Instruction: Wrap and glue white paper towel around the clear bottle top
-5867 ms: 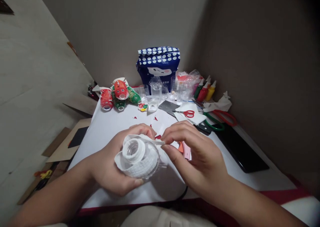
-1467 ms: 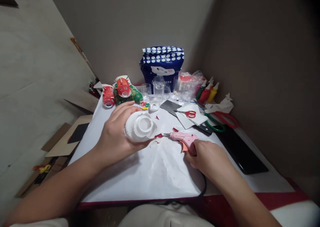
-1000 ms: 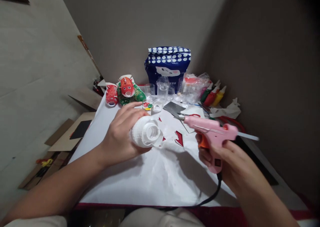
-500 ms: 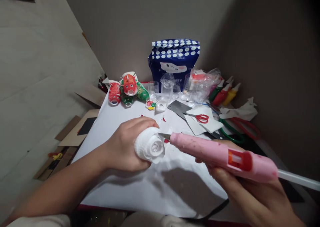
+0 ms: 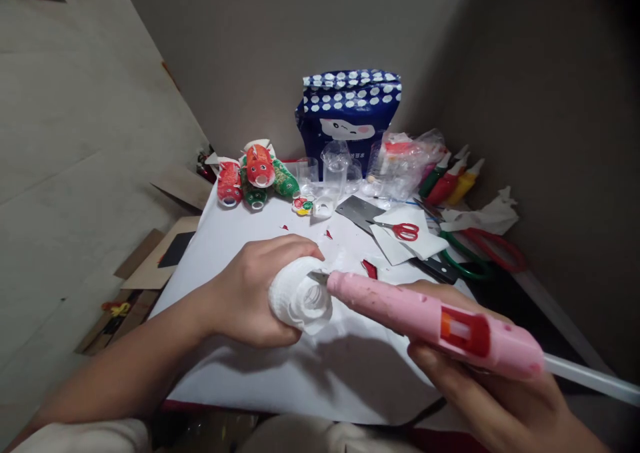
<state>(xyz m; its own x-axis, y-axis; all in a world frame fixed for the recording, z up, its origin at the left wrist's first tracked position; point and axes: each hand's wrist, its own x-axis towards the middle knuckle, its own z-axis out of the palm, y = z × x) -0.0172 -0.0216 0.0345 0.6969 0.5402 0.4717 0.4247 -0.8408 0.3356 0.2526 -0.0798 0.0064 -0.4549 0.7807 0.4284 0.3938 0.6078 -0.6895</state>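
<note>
My left hand [image 5: 260, 286] is closed around a small plastic bottle [image 5: 303, 296] wrapped in white textured paper, its open mouth turned towards me. Loose paper edges stand up around the bottle's neck. In my right hand [image 5: 465, 366] I grip a pink hot glue gun [image 5: 390, 306], with a clear glue stick [image 5: 595, 376] sticking out of its back end. The gun's metal nozzle [image 5: 318, 276] points left and lies at the paper near the neck; whether it touches is hard to tell.
Red and green fish figures [image 5: 260, 166] stand at the back left. A blue bag [image 5: 350, 126], clear plastic cups [image 5: 334, 163] and paint bottles [image 5: 453, 183] line the back. Red-handled scissors [image 5: 405, 231] lie on white paper; larger green-handled scissors [image 5: 465, 256] are at the right. Red scraps [image 5: 370, 268] dot the table.
The glue gun has moved slightly left and down, bringing its nozzle further over the paper at the bottle's neck. My left hand keeps its hold, with the bottle slightly lower.
</note>
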